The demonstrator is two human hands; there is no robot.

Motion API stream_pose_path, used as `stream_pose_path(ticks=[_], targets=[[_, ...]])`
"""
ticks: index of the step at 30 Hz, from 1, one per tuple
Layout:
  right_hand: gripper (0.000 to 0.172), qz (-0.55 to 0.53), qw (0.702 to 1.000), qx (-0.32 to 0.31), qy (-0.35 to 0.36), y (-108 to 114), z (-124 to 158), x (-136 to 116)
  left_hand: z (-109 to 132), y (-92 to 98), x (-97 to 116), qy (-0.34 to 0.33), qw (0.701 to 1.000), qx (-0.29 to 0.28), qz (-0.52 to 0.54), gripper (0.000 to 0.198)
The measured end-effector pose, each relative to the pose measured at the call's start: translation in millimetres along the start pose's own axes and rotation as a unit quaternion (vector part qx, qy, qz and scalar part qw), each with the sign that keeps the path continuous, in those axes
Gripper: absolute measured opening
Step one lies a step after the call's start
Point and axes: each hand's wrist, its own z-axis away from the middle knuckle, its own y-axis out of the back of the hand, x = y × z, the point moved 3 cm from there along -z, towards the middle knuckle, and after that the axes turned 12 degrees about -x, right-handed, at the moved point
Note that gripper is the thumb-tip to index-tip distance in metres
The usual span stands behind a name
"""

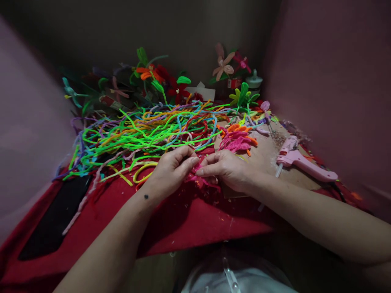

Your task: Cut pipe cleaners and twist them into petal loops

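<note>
Right now, both hands are close together over the table (189,228), near the middle of its front edge. The left hand (177,165) is curled, with its thumb and pointing finger pinched around a pink fuzzy bit (198,167). The right hand (227,169) is curled too, and its thumb and finger pinch the same bit from the other side. Some of the pink fuzz hangs under the fingers, and its full shape is too hidden to tell.

A big messy pile of fuzzy sticks (137,130), mostly bright green, lies behind the left hand and runs toward the left edge. A yellow loop (142,173) lies just beside the left wrist. Near the front left corner is a flat black thing (55,219), with a pale pink stick lying partly over it.

Just behind the right hand, pink and orange fuzzy pieces (236,138) sit in a heap on a brown board (275,156). A pink glue gun (305,162) lies on its side by the right edge. Along the back edge stand fuzzy flowers, among them a red flower (178,90) and a light pink flower (224,66).
</note>
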Motion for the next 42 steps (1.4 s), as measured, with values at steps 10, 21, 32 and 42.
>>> stream_pose_path(ticks=[10, 21, 32, 42], targets=[[0.022, -0.014, 0.99, 0.124, 0.061, 3, 3, -8, 6, -6.9, 2, -0.04, 0.988, 0.016, -0.149, 0.021], [0.025, -0.104, 0.979, 0.128, 0.118, 12, -7, -4, 0, 0.4, -14, 0.015, 0.979, 0.147, 0.137, 0.026], [0.016, 0.023, 0.975, 0.16, 0.155, 9, 1, -6, -5, -36.3, -17, 0.082, 0.935, -0.039, 0.344, 0.016], [0.017, -0.008, 0.975, 0.167, 0.15, 7, 1, -7, -2, -52.3, -12, 0.055, 0.976, -0.029, 0.21, 0.019]])
